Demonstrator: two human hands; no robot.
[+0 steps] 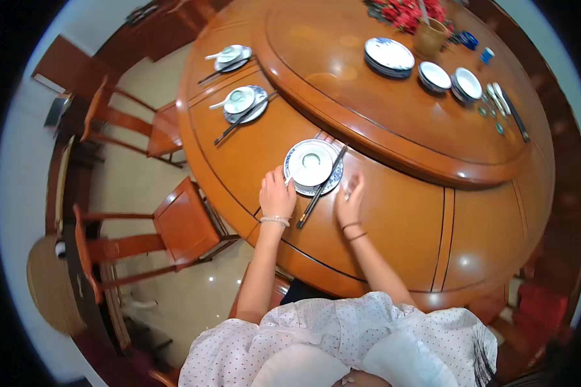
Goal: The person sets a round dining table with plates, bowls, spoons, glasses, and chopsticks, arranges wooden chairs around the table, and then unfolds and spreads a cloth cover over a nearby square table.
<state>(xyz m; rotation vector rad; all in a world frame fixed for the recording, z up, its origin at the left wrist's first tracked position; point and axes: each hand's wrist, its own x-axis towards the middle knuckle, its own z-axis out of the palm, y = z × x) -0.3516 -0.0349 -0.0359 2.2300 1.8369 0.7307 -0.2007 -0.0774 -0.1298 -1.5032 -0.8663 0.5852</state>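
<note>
Near the front of the round wooden table [394, 226], a white bowl [310, 162] with a small round piece inside stands on a blue-patterned plate [334, 185]. Black chopsticks [315, 201] lie slanted across the plate's right side, their tips reaching toward the turntable. At the plate's lower left is my left hand [278, 192], its fingers closed at the handle of a white spoon beside the bowl. Just right of the plate and chopsticks, my right hand [350, 198] hovers with curled fingers, smeared by motion; whether it holds anything is unclear.
Two similar settings, a nearer plate [258, 111] and a farther one [240, 62], lie at the left. The raised turntable [342, 84] carries a plate stack [389, 55], bowl stacks [435, 75], spoons, chopsticks and a flower pot [430, 39]. Wooden chairs [186, 222] stand left.
</note>
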